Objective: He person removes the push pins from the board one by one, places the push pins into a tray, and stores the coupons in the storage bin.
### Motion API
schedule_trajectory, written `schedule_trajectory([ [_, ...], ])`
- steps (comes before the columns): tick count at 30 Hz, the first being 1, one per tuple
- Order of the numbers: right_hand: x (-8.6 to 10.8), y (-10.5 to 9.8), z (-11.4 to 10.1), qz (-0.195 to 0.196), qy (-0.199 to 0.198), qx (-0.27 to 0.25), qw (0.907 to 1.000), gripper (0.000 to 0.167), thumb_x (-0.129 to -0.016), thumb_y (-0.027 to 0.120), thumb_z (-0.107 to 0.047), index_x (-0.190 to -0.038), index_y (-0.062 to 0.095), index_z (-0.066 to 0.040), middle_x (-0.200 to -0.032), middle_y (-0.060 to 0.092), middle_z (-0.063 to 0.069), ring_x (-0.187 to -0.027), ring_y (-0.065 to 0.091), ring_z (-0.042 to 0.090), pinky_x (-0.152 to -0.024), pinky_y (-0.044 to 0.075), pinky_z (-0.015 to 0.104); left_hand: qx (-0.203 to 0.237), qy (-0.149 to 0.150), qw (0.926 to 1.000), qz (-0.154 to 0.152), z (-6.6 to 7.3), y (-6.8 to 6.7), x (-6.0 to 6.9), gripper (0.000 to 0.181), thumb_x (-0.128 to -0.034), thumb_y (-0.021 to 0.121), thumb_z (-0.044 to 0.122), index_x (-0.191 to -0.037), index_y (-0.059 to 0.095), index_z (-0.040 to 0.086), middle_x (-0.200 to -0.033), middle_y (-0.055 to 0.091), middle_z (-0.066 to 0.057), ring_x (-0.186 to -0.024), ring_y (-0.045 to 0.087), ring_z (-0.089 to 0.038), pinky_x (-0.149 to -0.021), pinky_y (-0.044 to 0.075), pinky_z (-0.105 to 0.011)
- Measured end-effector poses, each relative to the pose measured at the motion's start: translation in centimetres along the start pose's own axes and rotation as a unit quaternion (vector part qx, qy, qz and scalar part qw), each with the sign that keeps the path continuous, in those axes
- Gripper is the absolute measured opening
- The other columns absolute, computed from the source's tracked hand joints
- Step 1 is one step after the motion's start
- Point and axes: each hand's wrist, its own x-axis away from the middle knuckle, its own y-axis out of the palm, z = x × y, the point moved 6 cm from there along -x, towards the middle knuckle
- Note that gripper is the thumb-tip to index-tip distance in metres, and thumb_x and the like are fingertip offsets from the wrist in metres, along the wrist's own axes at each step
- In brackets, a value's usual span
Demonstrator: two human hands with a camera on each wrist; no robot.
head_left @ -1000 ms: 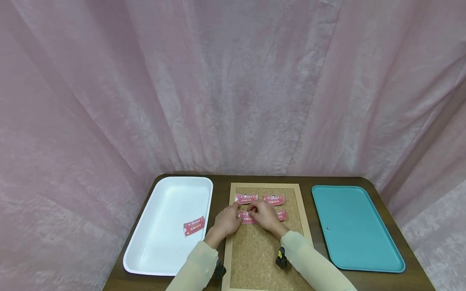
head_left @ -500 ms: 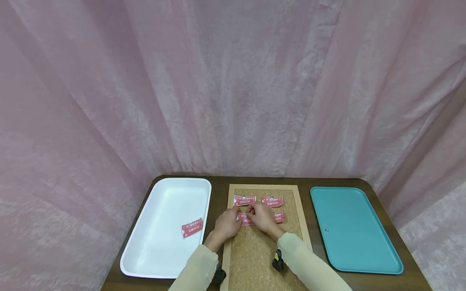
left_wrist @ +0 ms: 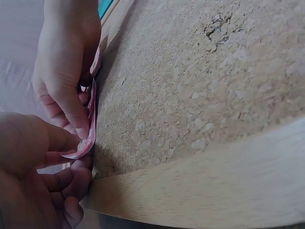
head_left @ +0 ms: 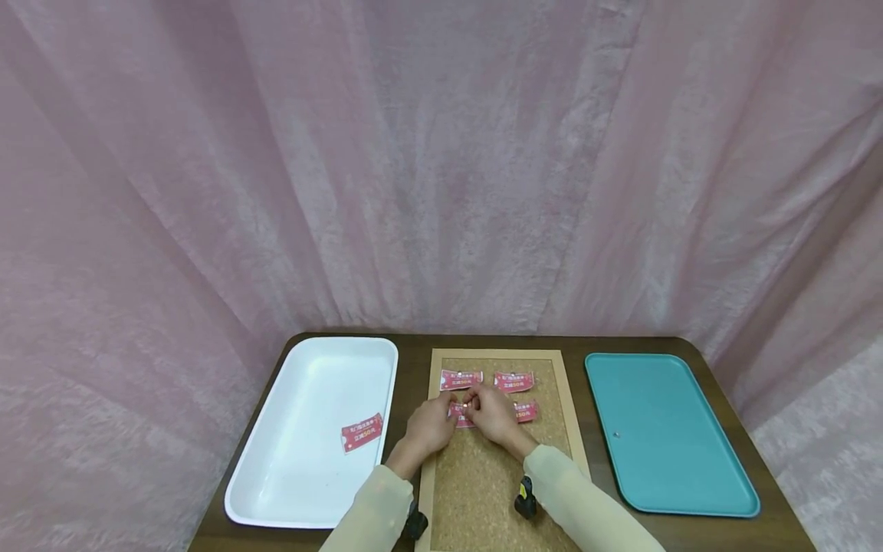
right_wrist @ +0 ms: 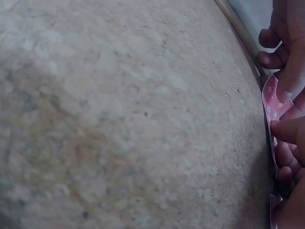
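Both hands work at a red paper coupon (head_left: 461, 418) on the upper part of the cork board (head_left: 476, 498). My left hand (head_left: 429, 423) pinches the coupon's left end. My right hand (head_left: 495, 414) has curled fingers at the coupon's top edge, by a small bright dot that looks like a thumbtack (head_left: 465, 406); the fingertips partly hide it. In the left wrist view the coupon (left_wrist: 90, 129) bends up off the cork between both hands. The right wrist view shows the right thumb (right_wrist: 286, 130) against the coupon's face.
Two coupons, left (head_left: 461, 380) and right (head_left: 513, 382), are pinned above; another (head_left: 526, 412) lies right of the hands. A white tray (head_left: 303, 460) at left holds one coupon (head_left: 362, 434). A teal tray (head_left: 683, 460) at right holds a small metal tack (head_left: 617, 435).
Both hands stay at the same coupon. The right fingertips have shifted slightly, and the bright dot now shows at the coupon's top. The whole head view has drifted a little.
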Motion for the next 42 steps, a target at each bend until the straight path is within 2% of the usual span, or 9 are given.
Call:
schedule_trajectory([
  [6, -0.15, -0.10, 0.03, 0.004, 0.001, 0.003, 1.0000, 0.008, -0.090, 0.078, -0.010, -0.091, 0.071, -0.014, -0.070, 0.058, -0.006, -0.061, 0.048, 0.007, -0.058, 0.037, 0.028, 0.007, -0.001, 1.0000, 0.000, -0.01, 0.17, -0.02, 0.026, -0.0984, 0.071, 0.014, -0.124, 0.068, 0.009, -0.096, 0.076, -0.016, -0.074, 0.068, -0.028, -0.058, 0.050, -0.045],
  [14, -0.34, -0.06, 0.05, -0.005, 0.008, 0.007, 0.9999, 0.008, -0.093, 0.076, -0.013, -0.088, 0.070, -0.015, -0.068, 0.056, -0.007, -0.058, 0.047, 0.008, -0.055, 0.035, 0.028, 0.011, 0.001, 0.9998, 0.015, -0.05, 0.18, 0.19, 0.022, -0.0977, 0.073, 0.013, -0.119, 0.070, 0.008, -0.094, 0.076, -0.014, -0.082, 0.073, -0.034, -0.060, 0.052, -0.045],
  [25, -0.18, -0.43, 0.25, -0.015, 0.015, -0.004, 0.9998, 0.007, -0.094, 0.076, -0.015, -0.091, 0.070, -0.015, -0.069, 0.058, -0.007, -0.058, 0.047, 0.007, -0.055, 0.036, 0.027, 0.028, 0.005, 0.9993, 0.025, 0.21, 0.24, 0.16, 0.022, -0.0959, 0.074, 0.010, -0.117, 0.070, 0.006, -0.088, 0.074, -0.010, -0.073, 0.067, -0.024, -0.057, 0.048, -0.040],
  [33, -0.02, -0.37, 0.32, -0.015, 0.014, -0.008, 0.9997, 0.009, -0.092, 0.077, -0.013, -0.090, 0.069, -0.016, -0.069, 0.056, -0.007, -0.058, 0.047, 0.007, -0.055, 0.035, 0.026, 0.028, 0.007, 0.9990, 0.035, 0.09, 0.30, 0.32, 0.022, -0.0941, 0.076, 0.009, -0.116, 0.071, 0.006, -0.092, 0.075, -0.011, -0.075, 0.069, -0.025, -0.058, 0.049, -0.041],
  [42, -0.03, -0.42, 0.11, -0.003, 0.004, -0.020, 0.9998, 0.008, -0.088, 0.078, -0.009, -0.089, 0.070, -0.011, -0.067, 0.056, -0.007, -0.058, 0.045, 0.006, -0.055, 0.033, 0.025, 0.027, 0.011, 0.9986, 0.043, -0.13, 0.31, 0.32, 0.022, -0.0923, 0.077, 0.007, -0.113, 0.071, 0.006, -0.092, 0.075, -0.012, -0.076, 0.071, -0.029, -0.059, 0.051, -0.043],
])
